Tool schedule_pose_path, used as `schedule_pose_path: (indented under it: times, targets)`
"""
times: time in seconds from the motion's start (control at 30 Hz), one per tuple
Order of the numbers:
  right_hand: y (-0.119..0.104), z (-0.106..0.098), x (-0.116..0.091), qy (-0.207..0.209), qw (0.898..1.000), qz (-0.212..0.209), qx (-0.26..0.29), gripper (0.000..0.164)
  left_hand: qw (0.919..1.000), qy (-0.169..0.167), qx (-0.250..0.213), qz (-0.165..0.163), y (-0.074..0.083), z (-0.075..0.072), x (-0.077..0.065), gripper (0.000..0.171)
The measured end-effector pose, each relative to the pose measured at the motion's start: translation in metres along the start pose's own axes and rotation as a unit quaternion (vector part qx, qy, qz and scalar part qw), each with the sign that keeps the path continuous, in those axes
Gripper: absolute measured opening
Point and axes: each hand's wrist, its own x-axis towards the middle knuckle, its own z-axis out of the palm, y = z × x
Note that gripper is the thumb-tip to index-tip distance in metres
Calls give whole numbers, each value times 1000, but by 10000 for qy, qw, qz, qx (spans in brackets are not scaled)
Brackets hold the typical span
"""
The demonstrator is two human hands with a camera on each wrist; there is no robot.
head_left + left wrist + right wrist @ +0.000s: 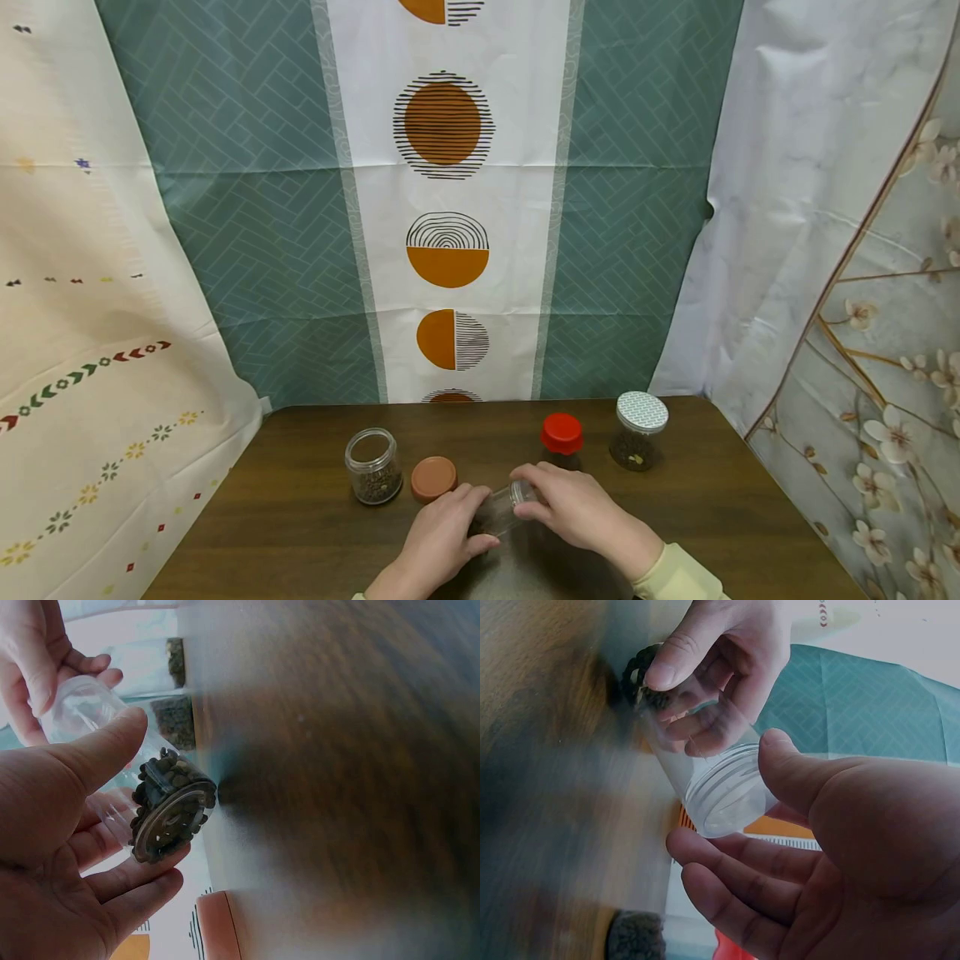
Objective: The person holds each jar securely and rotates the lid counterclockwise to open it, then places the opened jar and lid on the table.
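Observation:
A clear plastic jar [498, 515] leans between my two hands, its mouth tipped toward the right. Dark pellets [169, 780] lie in its bottom end, close over the table. My left hand [442, 537] grips the jar's lower part, thumb on one side and fingers around the other. At the upper end, my right hand [573, 510] has its thumb and fingers about the threaded neck [724, 780], thumb right at the rim. No lid shows on this mouth in the right wrist view. An orange-brown lid [433, 478] lies just beyond my left hand.
An uncovered glass jar [375, 479] with dark contents stands at the left. Behind my right hand is a jar with a red lid [562, 432], partly hidden. Farther right stands a jar with a patterned white lid [642, 411]. Cloths hang behind the wooden table [300, 517].

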Motion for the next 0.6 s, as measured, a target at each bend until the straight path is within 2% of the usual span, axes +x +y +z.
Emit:
schedule_pose_path:
  times: [0.2, 0.43, 0.6]
  targets:
    - [0, -2, -1, -4, 9999, -100, 74, 46, 10000, 27, 34, 21, 0, 1, 0, 56]
    - [1, -1, -3, 1, 9994, -182, 279, 51, 10000, 55, 38, 30, 0, 2, 0, 58]
    - [0, 1, -2, 117, 9996, 32, 251, 58, 10000, 22, 28, 9, 0, 2, 0, 58]
